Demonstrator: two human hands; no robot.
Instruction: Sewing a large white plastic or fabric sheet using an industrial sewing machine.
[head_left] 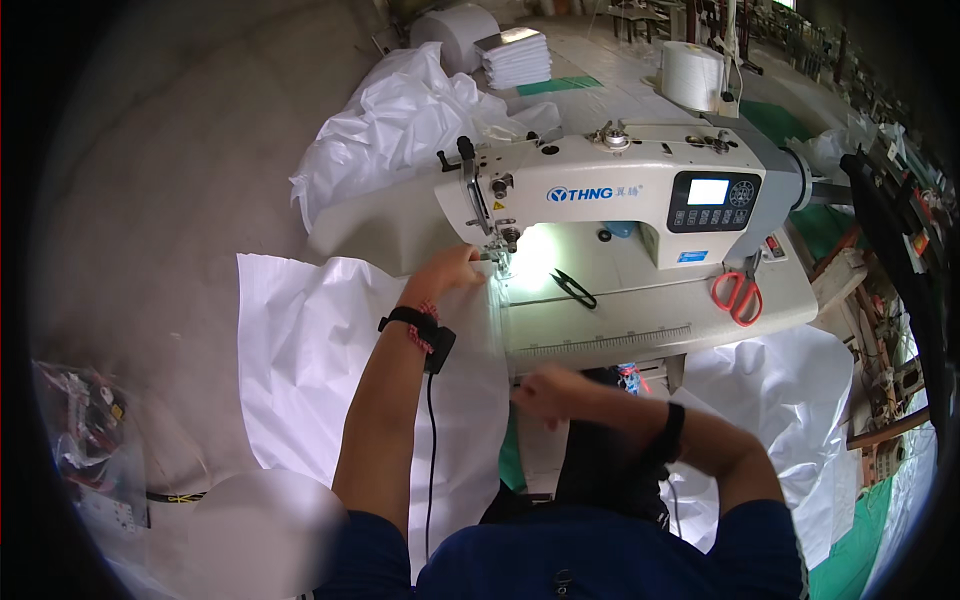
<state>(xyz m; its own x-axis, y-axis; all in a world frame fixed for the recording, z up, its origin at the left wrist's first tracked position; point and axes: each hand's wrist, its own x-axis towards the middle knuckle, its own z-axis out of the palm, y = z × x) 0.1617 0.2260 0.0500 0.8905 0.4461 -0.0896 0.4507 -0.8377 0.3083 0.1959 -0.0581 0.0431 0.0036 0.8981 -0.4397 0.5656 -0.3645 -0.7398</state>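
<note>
A blue-sleeved worker feeds white fabric (330, 350) into a sewing machine (600, 200). The left hand (447, 270) presses flat on the sheet just beside the needle; the right hand (545, 392) pinches its near edge, closed. Sewing appears under way; next likely calls for steady guiding. Scissors (738, 292) lie beyond the right hand.

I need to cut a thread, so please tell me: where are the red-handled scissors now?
The red-handled scissors lie on the right end of the white sewing machine's table, below the control panel, right of the small black thread snips.
</note>
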